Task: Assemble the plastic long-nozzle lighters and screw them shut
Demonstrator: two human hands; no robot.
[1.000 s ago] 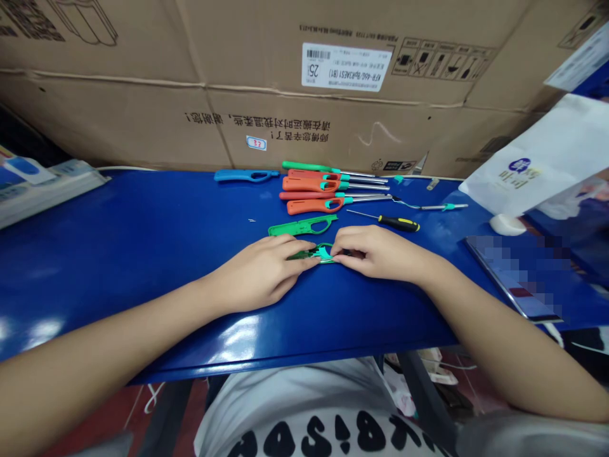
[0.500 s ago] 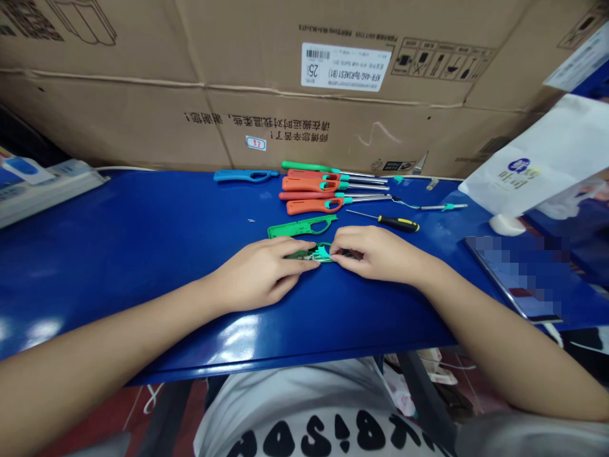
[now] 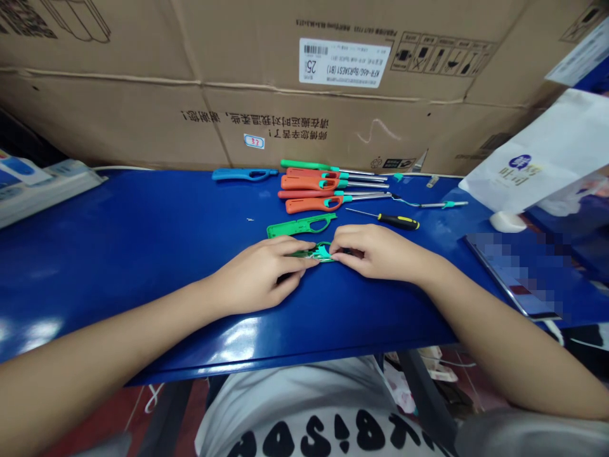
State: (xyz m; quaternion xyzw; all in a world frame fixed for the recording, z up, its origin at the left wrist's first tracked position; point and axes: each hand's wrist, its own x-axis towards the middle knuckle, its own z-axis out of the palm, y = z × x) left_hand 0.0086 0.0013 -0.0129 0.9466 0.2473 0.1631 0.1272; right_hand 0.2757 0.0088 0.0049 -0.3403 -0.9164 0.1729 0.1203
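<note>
An opened green lighter shell [image 3: 325, 259] lies on the blue table between my hands, with a teal trigger [image 3: 323, 252] and thin inner parts showing in it. My left hand [image 3: 266, 273] grips its left end, the fingers over the top and the thumb on the near side. At its right end, the thumb and forefinger of my right hand [image 3: 380, 252] pinch closed beside the trigger. Those fingertips hide what exactly they hold. Just beyond lies the loose green half-shell [image 3: 302, 225], its hollow side up.
Several orange long-nosed lighters [image 3: 311, 204] lie in a stack behind, with a blue lighter casing [image 3: 245, 174] to their left. A screwdriver [image 3: 398, 221], a metal tube with wire [image 3: 445, 204] and a phone [image 3: 514, 279] are on the right. A cardboard box [image 3: 257, 95] walls the back.
Both hands stay at the green shell almost unmoved. The left fingers shift very slightly, and the whole view tilts a little.
</note>
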